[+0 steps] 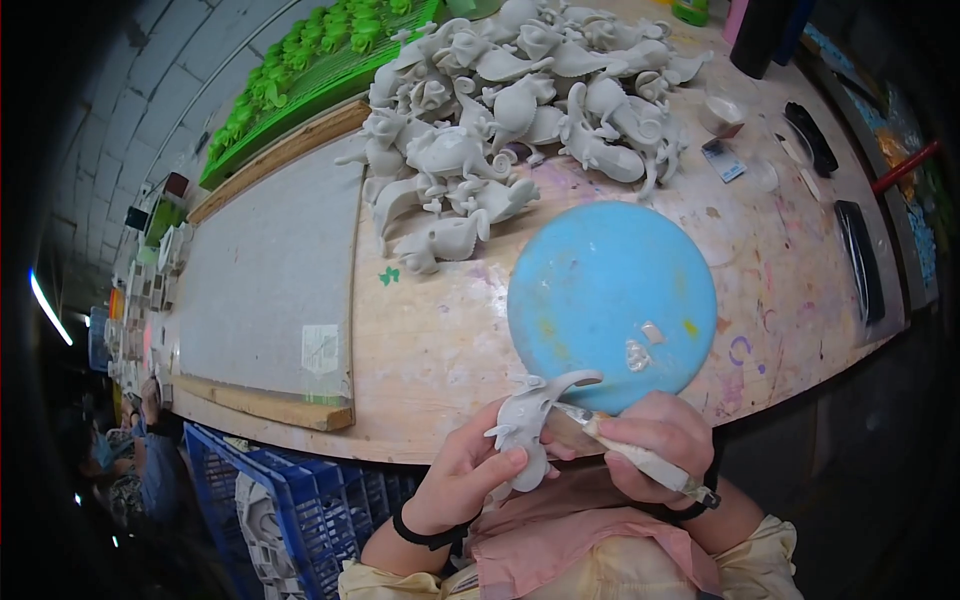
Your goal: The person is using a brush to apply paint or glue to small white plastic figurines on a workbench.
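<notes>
My left hand (462,472) is closed round an unpainted grey animal figurine (524,422) with a long curved tail, held at the table's front edge. In my right hand (660,440) is a slim knife-like tool (655,468) with a whitish handle; its pale tip points at the figurine, close to the tail. Whether the tip touches the surface I cannot tell. Just beyond both hands lies a round light-blue disc (600,280), with small clear scraps (637,354) on it. A big heap of similar grey figurines (450,150) covers the far middle of the table.
A grey board (270,270) with wooden strips lies at the left, a green rack (300,75) of green pieces behind it. Below the left edge stands a blue crate (320,520) holding grey pieces. Black objects (858,260) and a small cup (722,115) are at the right.
</notes>
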